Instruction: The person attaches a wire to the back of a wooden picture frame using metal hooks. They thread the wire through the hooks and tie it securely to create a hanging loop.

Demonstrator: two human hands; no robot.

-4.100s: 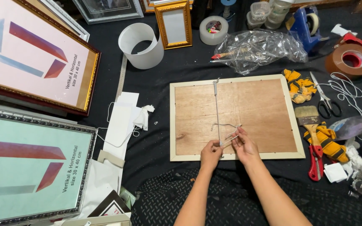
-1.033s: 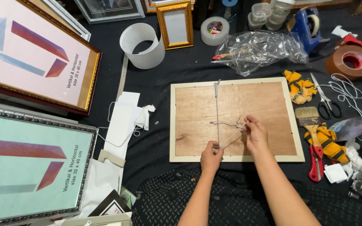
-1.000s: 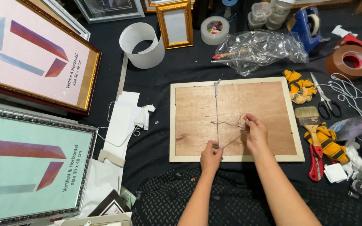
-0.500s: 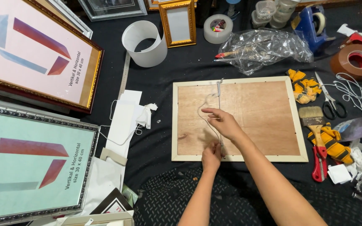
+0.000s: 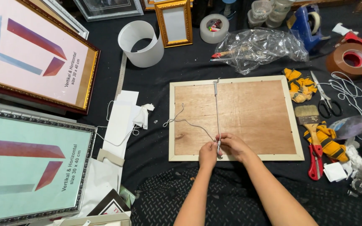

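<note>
Far left of my table: pink printed insert sheet (image 5: 30, 54) in a gold frame, blue and red slanted shapes | below it: pale green insert sheet (image 5: 26, 163) in a silver frame, red shapes | top middle: crumpled clear plastic bag (image 5: 260, 46) | right edge: clear plastic bottle (image 5: 352, 125) lying down.

Brown board (image 5: 252, 117), cream frame (image 5: 171, 121), white string (image 5: 217, 113).

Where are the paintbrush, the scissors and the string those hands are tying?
paintbrush (image 5: 307, 115), head view, on its bristles.
scissors (image 5: 326, 108), head view, on the black handles.
string (image 5: 217, 113), head view, on its taut stretch.
</note>
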